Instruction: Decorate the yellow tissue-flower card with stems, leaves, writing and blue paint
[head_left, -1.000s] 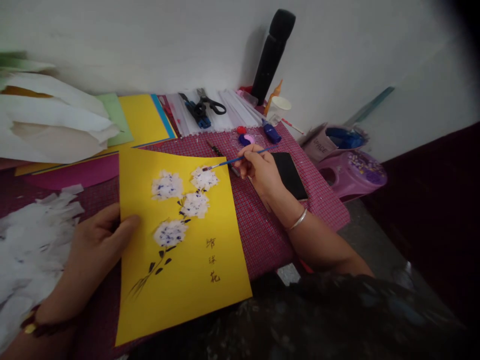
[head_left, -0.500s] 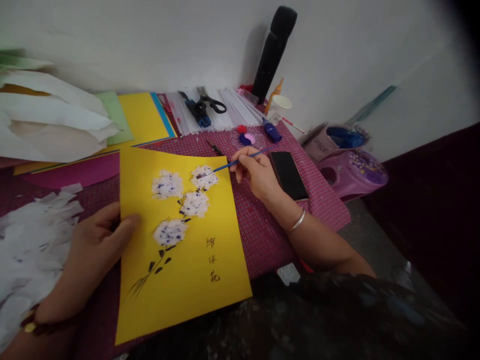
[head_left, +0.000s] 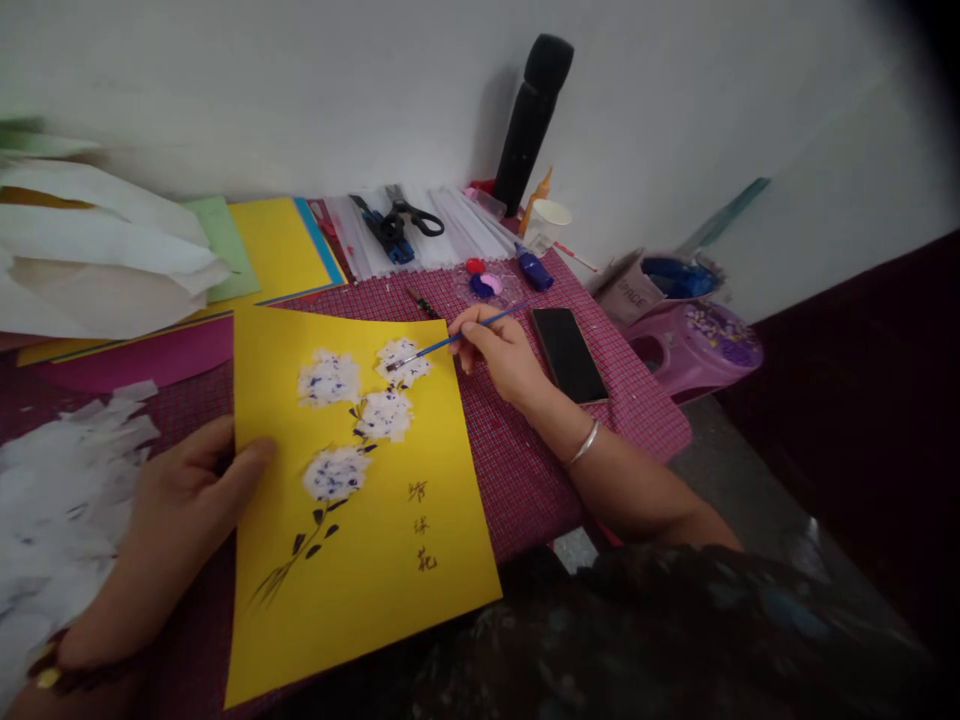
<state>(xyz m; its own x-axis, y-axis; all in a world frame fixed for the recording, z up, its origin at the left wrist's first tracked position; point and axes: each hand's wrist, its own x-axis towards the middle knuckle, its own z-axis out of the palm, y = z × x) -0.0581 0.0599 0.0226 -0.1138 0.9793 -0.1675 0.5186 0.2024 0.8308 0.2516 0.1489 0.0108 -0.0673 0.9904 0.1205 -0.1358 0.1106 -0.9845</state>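
My left hand (head_left: 191, 500) grips the left edge of a yellow sheet of paper (head_left: 352, 620), thumb on top and fingers behind. On the sheet are white paper flowers with blue-purple marks, a painted dark stem with leaves, and handwritten characters. Between thumb and fingers, my right hand (head_left: 499, 355) pinches a blue paintbrush (head_left: 454, 338). The brush tip lies at the upper right flower (head_left: 405, 362), seemingly touching it. Just beyond my right hand are a clear palette with red, pink and dark blue paint (head_left: 484, 284) and a purple-blue paint bottle (head_left: 534, 268).
A black phone (head_left: 568, 355) lies right of my right hand. Torn white paper (head_left: 67, 500) is heaped at the left. Scissors (head_left: 412, 212), a white cup (head_left: 547, 222) and a black microphone-like object (head_left: 532, 125) stand or lie along the wall. A pink stool (head_left: 694, 345) is beyond the table's right edge.
The brush tip has shifted slightly left and down across the upper right flower. The view has also shifted a little; my left hand still holds the sheet.
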